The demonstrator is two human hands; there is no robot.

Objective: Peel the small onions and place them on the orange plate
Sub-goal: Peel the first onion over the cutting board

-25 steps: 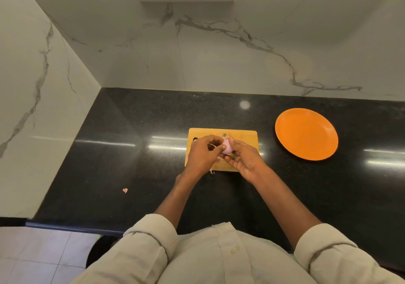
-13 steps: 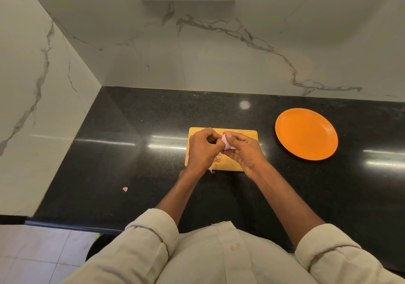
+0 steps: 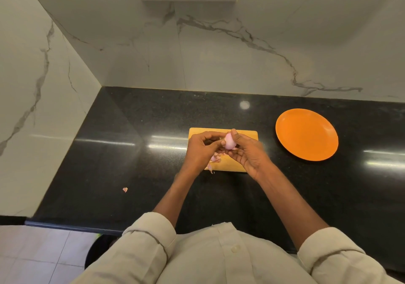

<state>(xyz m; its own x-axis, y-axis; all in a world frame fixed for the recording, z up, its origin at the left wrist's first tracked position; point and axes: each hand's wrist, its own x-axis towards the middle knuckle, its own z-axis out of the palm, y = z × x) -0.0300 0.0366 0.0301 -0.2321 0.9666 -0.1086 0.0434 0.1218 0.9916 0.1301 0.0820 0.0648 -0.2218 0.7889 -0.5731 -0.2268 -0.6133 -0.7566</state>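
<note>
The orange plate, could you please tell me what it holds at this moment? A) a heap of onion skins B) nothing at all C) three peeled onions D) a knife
B: the orange plate shows only its bare surface, while the one small onion in view is held between the left hand and the right hand over the cutting board, where the loose skins lie.

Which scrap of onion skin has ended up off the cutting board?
The lone pinkish scrap on the black counter, well left of the cutting board. The other scraps lie on the board, by the left hand.
</note>
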